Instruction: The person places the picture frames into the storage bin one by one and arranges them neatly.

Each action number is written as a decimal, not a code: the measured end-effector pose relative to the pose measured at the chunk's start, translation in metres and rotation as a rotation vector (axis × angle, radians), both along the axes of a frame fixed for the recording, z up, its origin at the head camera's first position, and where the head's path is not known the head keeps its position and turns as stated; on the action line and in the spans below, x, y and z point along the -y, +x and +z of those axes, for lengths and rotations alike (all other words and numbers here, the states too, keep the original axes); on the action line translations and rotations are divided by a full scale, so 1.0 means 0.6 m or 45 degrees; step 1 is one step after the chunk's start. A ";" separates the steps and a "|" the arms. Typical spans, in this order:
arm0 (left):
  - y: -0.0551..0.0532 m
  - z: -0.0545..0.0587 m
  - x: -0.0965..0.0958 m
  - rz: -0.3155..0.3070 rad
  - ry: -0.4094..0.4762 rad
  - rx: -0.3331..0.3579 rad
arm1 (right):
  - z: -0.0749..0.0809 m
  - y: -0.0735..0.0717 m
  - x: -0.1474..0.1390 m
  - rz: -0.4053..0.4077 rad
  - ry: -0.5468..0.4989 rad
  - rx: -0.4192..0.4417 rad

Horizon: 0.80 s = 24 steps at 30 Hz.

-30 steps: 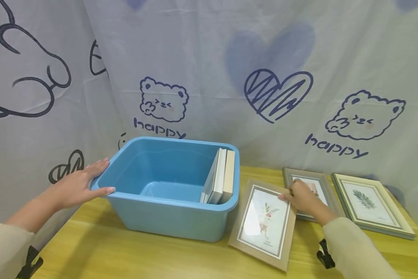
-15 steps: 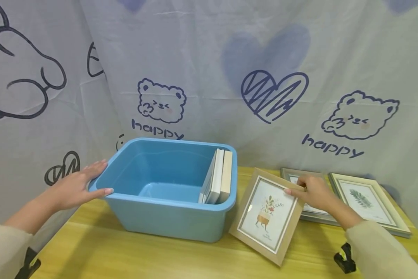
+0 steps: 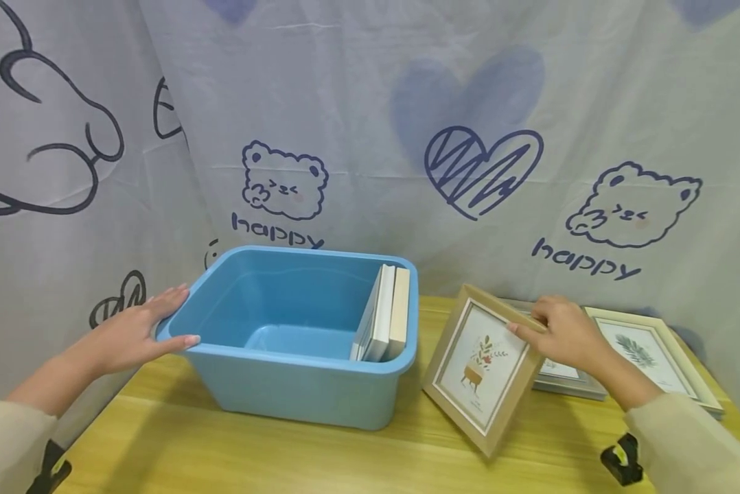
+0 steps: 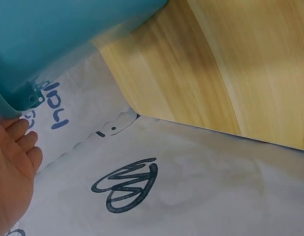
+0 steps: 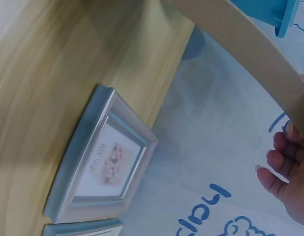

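Observation:
My left hand [image 3: 129,335] rests on the left front corner of a light blue plastic tub [image 3: 296,391], thumb and fingers spread over its rim. In the left wrist view some fingers [image 4: 26,142] bend slightly beside the rim. My right hand [image 3: 570,336] pinches the upper right edge of a light brown picture frame [image 3: 481,363], thumb in front and fingers behind. The frame is tilted up, showing a plant in an orange pot. Inside the tub, a white frame-like piece [image 3: 379,315] and a cream one [image 3: 399,309] stand upright against the right wall.
Behind the held frame lies a grey picture frame [image 5: 88,206], partly covered in the head view. To its right is a cream frame [image 3: 685,357] with a leaf print. A printed white curtain [image 3: 370,137] backs the yellow wooden table [image 3: 252,453].
The right hand has lifted the light brown frame from lying nearly flat to a steep tilt, shifting it a little right and back. The left hand stays on the tub's rim.

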<state>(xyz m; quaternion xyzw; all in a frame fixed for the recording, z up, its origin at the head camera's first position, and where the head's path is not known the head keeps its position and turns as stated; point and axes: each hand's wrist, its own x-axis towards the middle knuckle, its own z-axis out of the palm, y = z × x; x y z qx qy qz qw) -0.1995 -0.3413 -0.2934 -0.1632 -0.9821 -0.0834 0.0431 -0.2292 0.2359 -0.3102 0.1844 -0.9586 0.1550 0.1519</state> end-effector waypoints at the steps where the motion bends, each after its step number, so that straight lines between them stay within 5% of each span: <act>1: 0.000 0.000 0.000 0.003 -0.001 0.003 | 0.002 0.001 0.001 -0.007 0.011 -0.009; 13: -0.003 -0.002 0.001 0.002 -0.016 -0.008 | 0.012 0.024 0.032 -0.057 -0.032 -0.342; 18: -0.003 -0.003 0.000 0.013 -0.006 -0.004 | 0.000 0.023 0.054 -0.052 -0.114 -0.718; 24: 0.001 -0.007 0.001 0.020 0.008 -0.003 | -0.017 0.018 0.080 -0.129 -0.048 -1.115</act>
